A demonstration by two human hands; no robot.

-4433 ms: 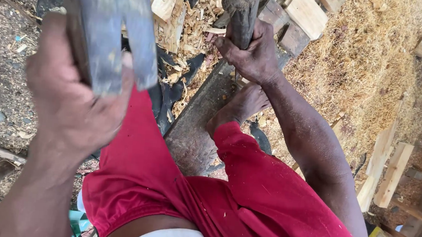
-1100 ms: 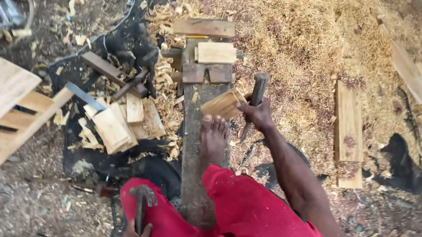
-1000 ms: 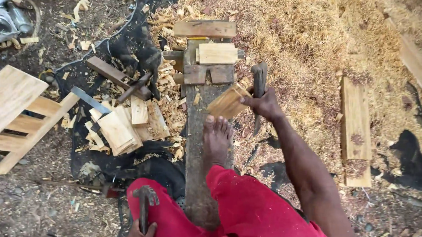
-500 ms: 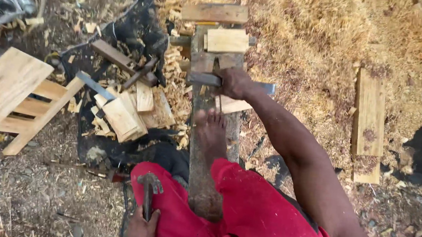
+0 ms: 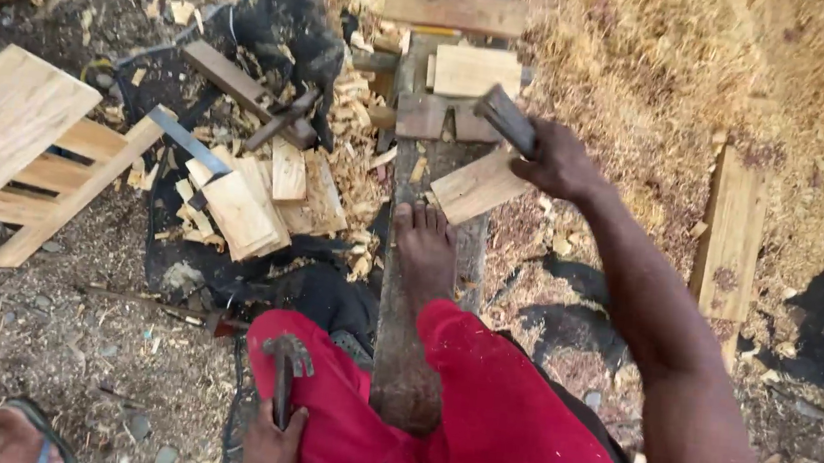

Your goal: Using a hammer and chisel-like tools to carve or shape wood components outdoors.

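My right hand point(image 5: 563, 161) grips a dark chisel point(image 5: 505, 117) and rests against a small pale wooden piece point(image 5: 479, 184) lying on a long dark plank point(image 5: 405, 290). My bare foot point(image 5: 424, 247) presses on that plank just below the piece. My left hand point(image 5: 270, 446) sits low by my red shorts and holds a claw hammer point(image 5: 285, 367) by its handle, head pointing up. Wooden blocks point(image 5: 464, 69) lie at the plank's far end.
A slatted wooden frame point(image 5: 21, 152) lies at the left. Cut blocks and shavings point(image 5: 256, 200) are piled on a black sheet. Sawdust point(image 5: 659, 75) covers the ground at the upper right, with a board point(image 5: 728, 237) on it. A sandalled foot point(image 5: 19, 431) shows at the bottom left.
My right hand swung the chisel from across the plank to its right side. The pale piece now lies angled on the plank. The left hand still holds the hammer.
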